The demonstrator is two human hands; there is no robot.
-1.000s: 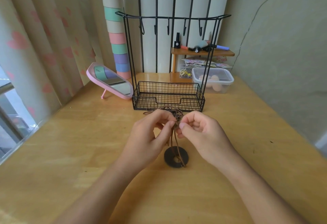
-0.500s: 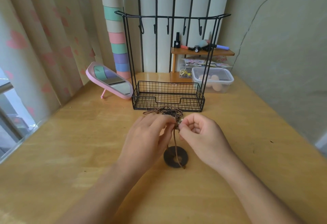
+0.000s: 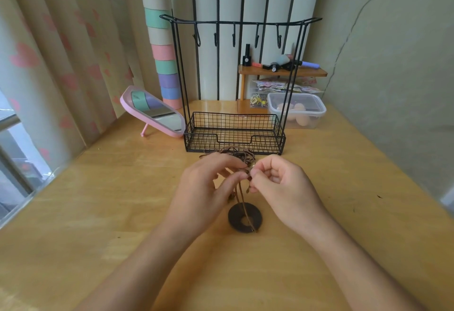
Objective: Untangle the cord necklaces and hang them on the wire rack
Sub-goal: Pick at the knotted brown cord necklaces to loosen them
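Observation:
A tangle of brown cord necklaces lies on the wooden table just in front of the black wire rack. My left hand and my right hand meet over the tangle, each pinching cord at the knot between them. Cord strands hang down from the knot to a dark ring pendant that lies flat on the table below my hands. The rack has a mesh tray at its base and a top bar with several bare hooks.
A pink-framed mirror leans left of the rack. A clear lidded box stands to the rack's right, with a small wooden shelf of cosmetics behind it. Curtains hang along the left edge, a wall along the right.
My hands have stayed over the knot, working it with small finger movements; my left fingers shifted slightly. The ring pendant stays on the table.

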